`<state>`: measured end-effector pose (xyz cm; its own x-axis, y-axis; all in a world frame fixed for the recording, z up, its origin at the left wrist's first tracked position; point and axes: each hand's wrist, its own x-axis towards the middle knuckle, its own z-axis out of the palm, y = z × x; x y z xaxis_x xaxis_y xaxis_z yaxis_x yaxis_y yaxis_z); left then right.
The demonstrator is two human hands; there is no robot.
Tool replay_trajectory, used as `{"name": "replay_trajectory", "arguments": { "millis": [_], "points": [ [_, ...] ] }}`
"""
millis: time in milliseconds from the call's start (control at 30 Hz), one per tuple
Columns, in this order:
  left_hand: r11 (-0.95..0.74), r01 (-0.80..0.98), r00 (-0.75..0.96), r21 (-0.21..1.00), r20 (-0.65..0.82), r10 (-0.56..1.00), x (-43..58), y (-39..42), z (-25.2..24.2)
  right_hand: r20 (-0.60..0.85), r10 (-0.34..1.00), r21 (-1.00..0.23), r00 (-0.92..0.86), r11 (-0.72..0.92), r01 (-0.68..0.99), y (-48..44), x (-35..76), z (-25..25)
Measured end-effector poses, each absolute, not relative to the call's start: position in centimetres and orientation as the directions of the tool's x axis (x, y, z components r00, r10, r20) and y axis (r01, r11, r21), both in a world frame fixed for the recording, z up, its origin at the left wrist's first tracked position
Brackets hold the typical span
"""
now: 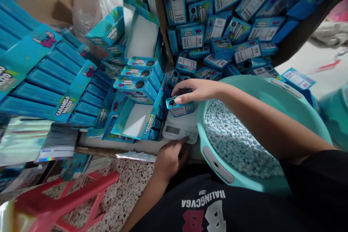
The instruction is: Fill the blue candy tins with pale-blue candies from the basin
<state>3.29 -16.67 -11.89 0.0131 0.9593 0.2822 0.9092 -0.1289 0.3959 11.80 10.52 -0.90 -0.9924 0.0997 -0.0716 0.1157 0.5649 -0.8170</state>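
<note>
My right hand (193, 91) reaches across a teal basin (272, 185) and grips a small blue candy box (179, 107) that rests on a white digital scale (179, 129). The box has a round hole in its end. My left hand (170, 157) is at the front edge of the scale, its fingertip on the scale's buttons, fingers curled with nothing held. The basin holds a heap of small pale blue candies (236, 141).
A brown carton (304, 32) full of small blue boxes stands behind the scale. An open display tray (137, 119) with stacked boxes lies left of it. Flat blue packaging (35, 76) piles at far left. A red plastic stool (67, 195) is below.
</note>
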Motion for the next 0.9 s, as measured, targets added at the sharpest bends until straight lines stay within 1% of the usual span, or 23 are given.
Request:
{"name": "replay_trajectory", "arguments": {
  "millis": [133,267,500,667,733,833,900],
  "points": [
    [-0.088,0.906,-0.019,0.415,0.249,0.968,3.25,-16.72,-11.89,-0.056,0.09,-0.839,-0.994,0.535,0.095,10.69,11.72,-1.22],
    [-0.098,0.901,-0.021,0.424,0.268,0.963,3.38,-16.63,-11.75,-0.029,0.095,-0.853,-0.995,0.517,0.074,10.71,11.65,-1.35],
    [-0.083,0.904,-0.028,0.42,0.252,0.967,3.35,-16.63,-11.68,-0.037,0.097,-0.858,-0.995,0.507,0.081,10.6,11.7,-1.25],
    [-0.004,0.907,-0.095,0.42,0.213,0.972,3.44,-16.68,-11.84,-0.058,0.102,-0.847,-0.993,0.522,0.103,10.56,11.64,-1.31],
    [0.004,0.92,-0.096,0.393,0.216,0.972,3.53,-16.6,-11.84,-0.063,0.101,-0.848,-0.993,0.519,0.106,10.57,11.64,-1.3],
    [0.002,0.95,-0.081,0.311,0.241,0.967,3.73,-16.44,-11.73,-0.062,0.094,-0.849,-0.994,0.518,0.102,10.62,11.71,-1.19],
    [0.035,0.966,-0.098,0.254,0.239,0.966,3.89,-16.34,-11.61,-0.061,0.091,-0.839,-0.994,0.536,0.1,10.64,11.79,-1.06]
  ]
}}
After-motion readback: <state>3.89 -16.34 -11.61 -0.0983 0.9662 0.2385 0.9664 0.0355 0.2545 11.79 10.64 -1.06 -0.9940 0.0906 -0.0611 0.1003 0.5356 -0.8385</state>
